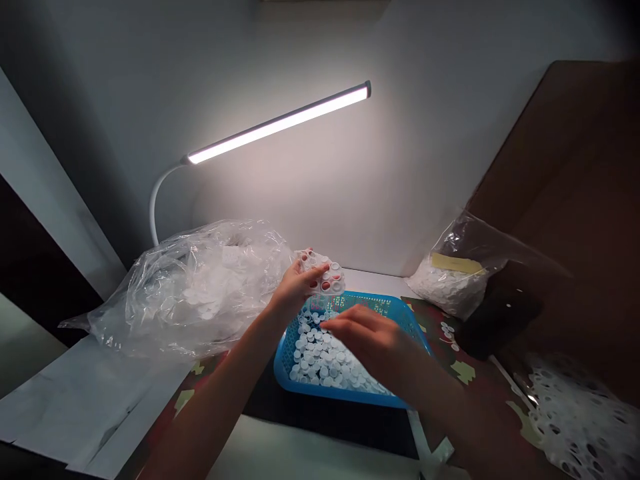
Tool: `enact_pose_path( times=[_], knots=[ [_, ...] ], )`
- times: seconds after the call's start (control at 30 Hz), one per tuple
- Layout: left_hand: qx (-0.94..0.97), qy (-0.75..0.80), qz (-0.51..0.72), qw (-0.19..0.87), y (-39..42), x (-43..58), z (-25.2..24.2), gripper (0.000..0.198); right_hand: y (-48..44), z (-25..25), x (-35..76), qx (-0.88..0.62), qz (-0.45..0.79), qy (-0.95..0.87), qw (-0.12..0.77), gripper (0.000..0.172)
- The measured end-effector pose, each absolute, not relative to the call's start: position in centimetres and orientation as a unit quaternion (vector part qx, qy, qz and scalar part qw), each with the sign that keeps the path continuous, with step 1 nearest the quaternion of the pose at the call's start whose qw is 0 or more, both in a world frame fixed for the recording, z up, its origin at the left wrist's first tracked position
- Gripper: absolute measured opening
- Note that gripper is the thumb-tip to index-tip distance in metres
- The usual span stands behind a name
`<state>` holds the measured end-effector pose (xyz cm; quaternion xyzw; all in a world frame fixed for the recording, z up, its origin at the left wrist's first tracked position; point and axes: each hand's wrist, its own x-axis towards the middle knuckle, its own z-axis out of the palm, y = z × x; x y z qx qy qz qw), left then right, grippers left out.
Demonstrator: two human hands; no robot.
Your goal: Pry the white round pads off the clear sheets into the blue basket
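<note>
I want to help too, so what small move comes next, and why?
Probably the right hand should pull one more white disc off the sheet in the left hand, because discs sit on that sheet and the blue basket just below holds loose ones.

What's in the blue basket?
The blue basket holds a loose pile of small white discs. The right hand covers part of the pile, and the discs hide the basket floor, so anything beneath them cannot be seen.

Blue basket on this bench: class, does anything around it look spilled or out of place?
Yes. A few loose white discs lie on the patterned mat, just right of the blue plastic basket. They look spilled because they sit apart from the heap inside it.
</note>
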<state>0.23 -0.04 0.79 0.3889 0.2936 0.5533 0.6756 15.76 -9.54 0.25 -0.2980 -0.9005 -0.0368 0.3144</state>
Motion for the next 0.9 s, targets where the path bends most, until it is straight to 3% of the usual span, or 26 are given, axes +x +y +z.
enact_pose_path(
  times=[0.27,0.57,0.9],
  knots=[
    [0.444,0.239,0.493,0.709,-1.6,0.8,0.8,0.087,-7.7,0.5,15.8,-0.389,-0.17,-0.808,0.408,0.032],
    [0.431,0.217,0.478,0.734,-2.1,1.0,1.2,0.079,-7.1,-0.7,16.0,-0.357,-0.181,-0.812,0.425,0.027],
    [0.452,0.218,0.487,0.715,-1.9,1.0,0.8,0.084,-9.4,0.9,15.1,-0.302,-0.172,-0.842,0.413,0.021]
  ],
)
